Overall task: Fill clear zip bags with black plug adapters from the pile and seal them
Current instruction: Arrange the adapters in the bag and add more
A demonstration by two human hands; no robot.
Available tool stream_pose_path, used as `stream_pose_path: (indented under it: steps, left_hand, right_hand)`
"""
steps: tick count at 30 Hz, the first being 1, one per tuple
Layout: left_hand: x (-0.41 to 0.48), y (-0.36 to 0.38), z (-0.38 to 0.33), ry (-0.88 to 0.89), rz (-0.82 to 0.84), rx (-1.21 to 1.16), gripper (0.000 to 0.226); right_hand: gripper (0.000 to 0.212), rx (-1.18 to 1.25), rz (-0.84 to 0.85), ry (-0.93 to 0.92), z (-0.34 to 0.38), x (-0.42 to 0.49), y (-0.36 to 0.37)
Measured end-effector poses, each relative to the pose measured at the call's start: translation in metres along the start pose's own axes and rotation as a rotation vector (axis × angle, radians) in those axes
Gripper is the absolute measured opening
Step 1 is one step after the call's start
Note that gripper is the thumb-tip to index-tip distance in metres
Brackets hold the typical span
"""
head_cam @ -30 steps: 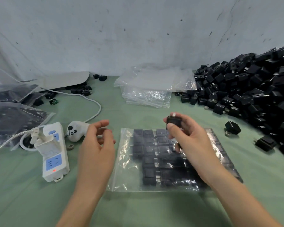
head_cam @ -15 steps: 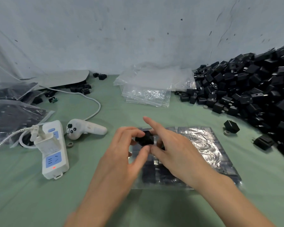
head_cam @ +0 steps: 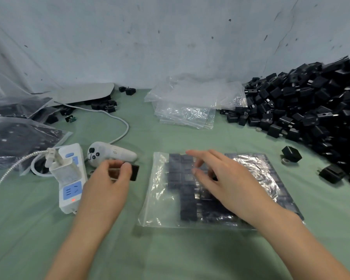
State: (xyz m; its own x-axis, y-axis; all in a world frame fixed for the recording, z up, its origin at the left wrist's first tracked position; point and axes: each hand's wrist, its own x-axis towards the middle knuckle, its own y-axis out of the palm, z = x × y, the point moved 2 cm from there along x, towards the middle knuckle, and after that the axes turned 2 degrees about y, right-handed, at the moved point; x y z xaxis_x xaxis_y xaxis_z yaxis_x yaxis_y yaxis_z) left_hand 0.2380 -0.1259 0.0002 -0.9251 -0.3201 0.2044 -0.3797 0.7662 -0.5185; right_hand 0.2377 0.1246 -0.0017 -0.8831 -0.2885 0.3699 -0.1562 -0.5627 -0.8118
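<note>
Left hand (head_cam: 107, 184) pinches an adapter (head_cam: 134, 172) — right hand (head_cam: 226, 182) flat, fingers spread

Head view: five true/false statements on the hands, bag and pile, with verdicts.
1. The left hand pinches a black adapter. True.
2. The right hand grips an adapter. False: its fingers are spread and hold nothing, over the zip bag.
3. The pile of adapters lies to the right of the zip bag. True.
4. The zip bag is empty. False: packed adapters lie in rows inside it.
5. The stack of empty bags lies on the power strip. False: it lies farther back near the wall, apart from the strip.
</note>
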Motion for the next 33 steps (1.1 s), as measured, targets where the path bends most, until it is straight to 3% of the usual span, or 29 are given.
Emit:
stream_pose_path:
  steps: [4,11,23,28,33]
  left_hand:
    - [0.002,0.001,0.014,-0.163,0.129,0.131,0.015]
    - [-0.003,0.013,0.012,-0.094,0.221,0.28,0.021]
    - [-0.01,0.018,0.009,-0.055,0.296,0.269,0.031]
    - [-0.014,0.018,0.003,-0.059,0.306,0.144,0.015]
    - [-0.019,0.024,-0.001,-0.061,0.382,0.055,0.026]
  right_hand:
    - [0.035,-0.116,0.017,0.07,-0.007,-0.001,0.003]
    - [0.029,-0.121,-0.009,0.097,-0.012,-0.005,0.008]
    - [0.032,-0.11,-0.018,0.082,-0.016,-0.004,0.011]
    - [0.034,-0.097,-0.014,0.092,-0.015,-0.004,0.01]
    - [0.035,-0.099,0.0,0.091,-0.014,-0.004,0.009]
